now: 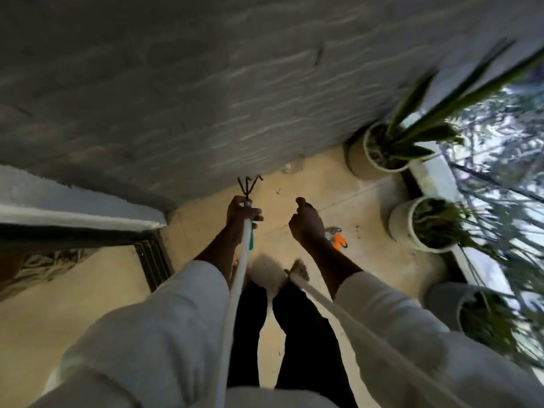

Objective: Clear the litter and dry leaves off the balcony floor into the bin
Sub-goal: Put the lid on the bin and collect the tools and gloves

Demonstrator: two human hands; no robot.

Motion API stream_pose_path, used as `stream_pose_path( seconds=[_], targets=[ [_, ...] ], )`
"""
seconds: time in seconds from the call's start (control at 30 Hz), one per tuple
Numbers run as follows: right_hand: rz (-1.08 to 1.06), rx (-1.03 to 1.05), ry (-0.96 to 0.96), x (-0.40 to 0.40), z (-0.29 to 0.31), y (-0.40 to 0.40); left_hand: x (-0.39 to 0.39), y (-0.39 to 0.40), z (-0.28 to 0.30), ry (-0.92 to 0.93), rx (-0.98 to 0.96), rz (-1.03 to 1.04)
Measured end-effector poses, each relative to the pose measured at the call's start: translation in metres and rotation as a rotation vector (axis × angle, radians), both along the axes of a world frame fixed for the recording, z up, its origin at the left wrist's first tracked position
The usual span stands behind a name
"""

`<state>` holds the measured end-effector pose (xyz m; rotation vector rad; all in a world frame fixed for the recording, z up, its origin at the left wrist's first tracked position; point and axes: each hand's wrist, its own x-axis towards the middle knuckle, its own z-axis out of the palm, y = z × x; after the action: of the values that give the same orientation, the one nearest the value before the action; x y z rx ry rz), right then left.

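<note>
The left hand (243,214) grips a small black-pronged hand rake with a teal handle (249,201), prongs pointing toward the grey textured wall (206,83). The right hand (306,222) hangs beside it, fingers curled and holding nothing. Small dark scraps of dry leaf litter (278,191) lie on the beige tiled balcony floor (353,207) just beyond both hands, near the wall. An orange-handled tool (339,241) lies on the floor just right of the right hand, near white plant pots (400,225).

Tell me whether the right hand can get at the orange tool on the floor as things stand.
Probably yes: the right hand holds nothing, and the orange tool lies on bare floor just beside it in view, though reaching it would need a bend down.
</note>
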<state>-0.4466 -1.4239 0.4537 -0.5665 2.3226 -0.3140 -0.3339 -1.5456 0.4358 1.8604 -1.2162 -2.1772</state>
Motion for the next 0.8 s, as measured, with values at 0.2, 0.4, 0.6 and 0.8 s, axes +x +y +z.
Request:
stream_pose_path(
  seconds=[0.2,0.4,0.6,0.8],
  targets=[
    [-0.178,-0.048,0.054,0.006,0.098,0.081,-0.024,0.070,0.092,-0.129,-0.181,-0.165],
    [-0.470,-0.113,0.144,0.032,0.130,0.179,-0.033,0.169,0.135,-0.149,-0.231,-0.413],
    [-0.756,-0.136,0.191,0.060,0.148,0.283,-0.032,0.271,0.154,-0.019,-0.339,-0.781],
    [-0.999,-0.138,0.279,0.086,0.155,0.382,-0.047,0.358,0.174,0.058,-0.354,-1.130]
  ],
)
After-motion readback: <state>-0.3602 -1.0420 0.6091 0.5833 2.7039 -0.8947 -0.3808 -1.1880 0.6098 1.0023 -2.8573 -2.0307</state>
